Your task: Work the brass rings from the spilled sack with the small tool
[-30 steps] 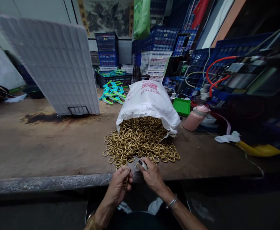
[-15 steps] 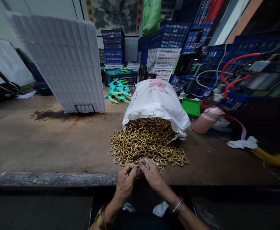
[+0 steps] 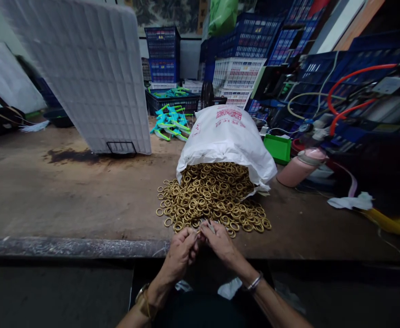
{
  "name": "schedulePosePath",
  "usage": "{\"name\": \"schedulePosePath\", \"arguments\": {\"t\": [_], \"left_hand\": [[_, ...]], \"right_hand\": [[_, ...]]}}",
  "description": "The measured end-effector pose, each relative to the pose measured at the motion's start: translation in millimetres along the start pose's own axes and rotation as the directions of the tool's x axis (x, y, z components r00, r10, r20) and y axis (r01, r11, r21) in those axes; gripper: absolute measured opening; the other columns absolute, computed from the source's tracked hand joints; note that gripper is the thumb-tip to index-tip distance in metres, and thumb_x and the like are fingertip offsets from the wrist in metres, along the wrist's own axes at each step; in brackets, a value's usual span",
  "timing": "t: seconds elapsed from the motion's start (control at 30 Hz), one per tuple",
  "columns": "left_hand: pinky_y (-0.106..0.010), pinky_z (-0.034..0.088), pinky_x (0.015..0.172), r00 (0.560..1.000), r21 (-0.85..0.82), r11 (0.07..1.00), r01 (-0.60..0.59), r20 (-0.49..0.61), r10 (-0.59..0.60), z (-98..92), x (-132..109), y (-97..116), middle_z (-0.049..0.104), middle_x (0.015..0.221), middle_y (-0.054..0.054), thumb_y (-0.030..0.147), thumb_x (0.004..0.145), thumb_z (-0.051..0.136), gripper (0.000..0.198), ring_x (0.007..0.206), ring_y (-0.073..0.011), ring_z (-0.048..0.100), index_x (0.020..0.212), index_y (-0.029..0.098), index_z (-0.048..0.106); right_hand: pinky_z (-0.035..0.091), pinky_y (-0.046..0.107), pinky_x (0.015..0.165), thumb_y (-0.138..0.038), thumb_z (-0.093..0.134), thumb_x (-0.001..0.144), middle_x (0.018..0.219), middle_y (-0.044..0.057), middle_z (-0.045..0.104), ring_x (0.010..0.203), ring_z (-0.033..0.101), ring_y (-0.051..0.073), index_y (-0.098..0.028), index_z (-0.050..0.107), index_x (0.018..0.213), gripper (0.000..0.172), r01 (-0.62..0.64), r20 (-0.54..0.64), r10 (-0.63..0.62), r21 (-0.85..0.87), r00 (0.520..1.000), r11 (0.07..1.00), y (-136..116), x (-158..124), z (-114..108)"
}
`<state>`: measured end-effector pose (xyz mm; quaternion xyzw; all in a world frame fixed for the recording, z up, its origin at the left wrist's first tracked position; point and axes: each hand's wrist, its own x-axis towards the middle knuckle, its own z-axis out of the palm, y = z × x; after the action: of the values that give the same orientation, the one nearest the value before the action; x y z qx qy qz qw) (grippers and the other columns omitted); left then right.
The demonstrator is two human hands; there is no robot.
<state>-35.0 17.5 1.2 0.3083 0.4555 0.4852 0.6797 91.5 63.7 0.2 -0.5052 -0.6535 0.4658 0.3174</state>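
Note:
My left hand (image 3: 182, 250) is closed in a pinch on a gold ring (image 3: 198, 232), only a sliver of which shows at the fingertips. Close against it, my right hand (image 3: 222, 245) grips a small pointed grey tool (image 3: 211, 226); most of that tool is hidden by the fingers, so its exact kind cannot be made out. Both hands are over the table's front edge. Just beyond them lies a heap of gold rings (image 3: 203, 200), spilling from the mouth of a white sack (image 3: 227, 136) with red print.
A padded white panel (image 3: 94, 77) stands upright at the left on the wooden table (image 3: 111, 196). Behind are turquoise-green plastic pieces (image 3: 172, 122) and stacked crates (image 3: 239, 73). To the right are a green tray (image 3: 278, 149), a pink bottle (image 3: 300, 167) and red hoses (image 3: 336, 111).
The view has tilted slightly downward, so the background sits higher. My hands have come closer together at the fingertips, and the left hand has turned slightly.

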Motion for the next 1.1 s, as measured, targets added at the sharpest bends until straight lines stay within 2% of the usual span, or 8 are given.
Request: {"name": "schedulePosePath", "arguments": {"t": [0.13,0.27,0.43,0.57,0.7,0.83,0.93,1.1], "left_hand": [[-0.013,0.019,0.035,1.000,-0.008,1.000,-0.014,-0.022,0.014,0.8,0.9,1.7,0.043,0.054,0.007,0.047,0.073,0.055,0.031,0.037,-0.0020,0.031,0.073,0.017,0.047],[-0.014,0.020,0.035,0.999,0.024,0.999,-0.036,-0.037,0.037,0.9,4.6,1.0,0.042,0.053,0.007,0.047,0.075,0.053,0.031,0.038,-0.0023,0.031,0.071,0.017,0.044],[-0.015,0.023,0.037,0.995,0.084,0.993,-0.078,-0.056,0.083,1.4,9.2,-0.2,0.043,0.051,0.007,0.048,0.073,0.055,0.033,0.039,-0.0027,0.031,0.068,0.017,0.043],[-0.015,0.024,0.037,0.996,0.130,0.989,-0.074,-0.045,0.080,3.9,3.0,2.7,0.044,0.049,0.007,0.049,0.072,0.056,0.035,0.038,-0.0032,0.034,0.065,0.017,0.044],[-0.015,0.024,0.036,0.998,0.036,0.999,0.017,0.055,-0.019,7.3,-7.7,11.2,0.045,0.047,0.007,0.046,0.074,0.056,0.031,0.038,-0.0038,0.036,0.071,0.017,0.046],[-0.014,0.024,0.035,0.992,-0.200,0.975,0.099,0.100,-0.081,7.1,-5.6,16.5,0.053,0.061,0.003,0.043,0.076,0.055,0.028,0.041,-0.0040,0.039,0.071,0.017,0.045],[-0.015,0.027,0.035,0.993,-0.272,0.957,0.098,0.090,-0.076,6.9,0.9,13.6,0.058,0.072,-0.002,0.039,0.075,0.057,0.027,0.046,-0.0055,0.044,0.070,0.016,0.045],[-0.016,0.029,0.035,0.989,-0.350,0.926,0.139,0.102,-0.110,8.1,4.9,5.4,0.058,0.067,-0.001,0.034,0.073,0.059,0.021,0.045,-0.0072,0.046,0.079,0.017,0.050]], "right_hand": [[0.030,0.021,0.052,-0.029,0.038,0.081,0.056,-0.003,0.047,0.054,0.040,0.010,-0.019,0.046,0.061,0.024,0.062,-0.059,-0.080,-0.258,0.995,0.964,4.0,-0.5,-2.0],[0.027,0.021,0.052,-0.013,0.038,0.075,0.060,-0.002,0.053,0.055,0.044,0.011,-0.019,0.050,0.070,0.014,0.147,0.081,-0.124,-0.450,0.989,0.881,3.7,-4.9,-1.7],[0.024,0.023,0.055,-0.005,0.038,0.068,0.068,0.001,0.059,0.060,0.049,0.013,-0.019,0.051,0.081,0.024,0.190,0.112,-0.153,-0.598,0.982,0.779,3.6,-6.2,1.5],[0.022,0.025,0.054,-0.003,0.040,0.067,0.068,0.003,0.060,0.059,0.050,0.013,-0.019,0.052,0.085,0.027,0.119,0.091,-0.077,-0.705,0.993,0.699,7.3,-1.8,-2.5],[0.021,0.024,0.052,-0.006,0.041,0.070,0.064,0.002,0.058,0.056,0.049,0.013,-0.018,0.053,0.081,0.020,-0.051,-0.067,-0.001,-0.765,0.998,0.642,15.2,2.8,-26.5],[0.024,0.023,0.052,-0.015,0.038,0.076,0.060,0.002,0.054,0.054,0.048,0.013,-0.019,0.051,0.073,0.013,-0.156,-0.255,-0.029,-0.675,0.967,0.721,30.9,-1.5,-64.6],[0.028,0.023,0.052,-0.026,0.037,0.080,0.059,0.001,0.053,0.053,0.047,0.013,-0.020,0.049,0.070,0.017,-0.202,-0.361,-0.032,-0.591,0.932,0.781,47.8,-11.0,-85.9],[0.032,0.023,0.055,-0.032,0.038,0.080,0.065,0.002,0.056,0.058,0.050,0.015,-0.019,0.052,0.079,0.020,-0.206,-0.390,-0.020,-0.531,0.921,0.822,64.6,-22.4,-85.9]]}}
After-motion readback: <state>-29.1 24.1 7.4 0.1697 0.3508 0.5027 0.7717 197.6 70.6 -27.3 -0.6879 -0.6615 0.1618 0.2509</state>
